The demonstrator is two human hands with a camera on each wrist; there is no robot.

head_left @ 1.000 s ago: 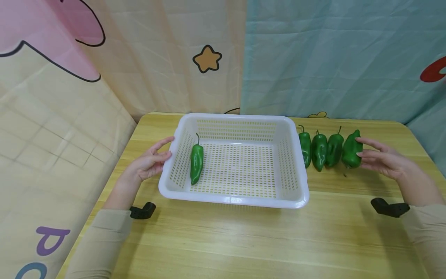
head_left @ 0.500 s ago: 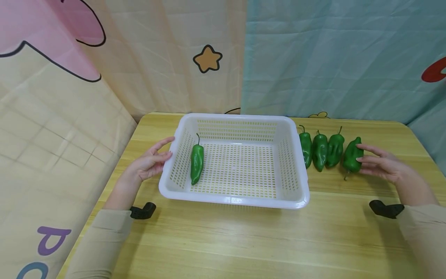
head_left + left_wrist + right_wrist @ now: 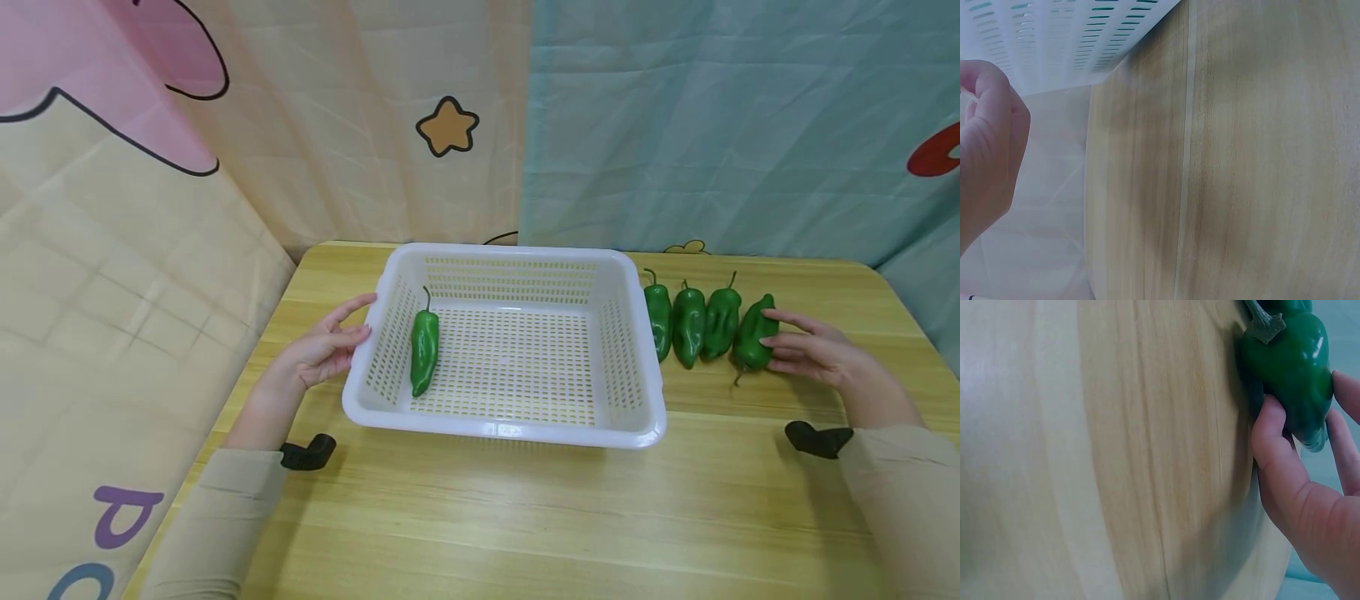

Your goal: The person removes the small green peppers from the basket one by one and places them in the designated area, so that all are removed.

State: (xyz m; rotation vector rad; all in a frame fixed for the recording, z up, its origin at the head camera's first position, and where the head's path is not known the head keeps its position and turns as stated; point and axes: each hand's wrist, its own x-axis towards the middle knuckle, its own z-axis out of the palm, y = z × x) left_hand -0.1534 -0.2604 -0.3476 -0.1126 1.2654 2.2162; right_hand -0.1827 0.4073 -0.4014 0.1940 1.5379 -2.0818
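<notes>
A white perforated plastic basket (image 3: 504, 431) sits on the table in the head view, with one long green pepper (image 3: 424, 353) lying inside at its left. My left hand (image 3: 324, 348) holds the basket's left rim; in the left wrist view the hand (image 3: 988, 134) shows curled beside the basket's wall (image 3: 1066, 37), its fingertips hidden. At the right, my right hand (image 3: 813, 350) grips a plump green pepper (image 3: 752, 335) from its right side. The right wrist view has thumb and fingers on opposite sides of this pepper (image 3: 1291, 359), its stem pointing away from the hand.
Three more green peppers stand in a row between basket and right hand: one against the basket (image 3: 657, 321), a middle one (image 3: 687, 325) and a right one (image 3: 722, 322). Printed curtains hang behind the wooden table (image 3: 480, 517). Black wrist cameras sit below both hands.
My right hand has brought its pepper nearer to me and slightly left, beside the row, and the stem now shows at its near end. The left hand and basket look unmoved.
</notes>
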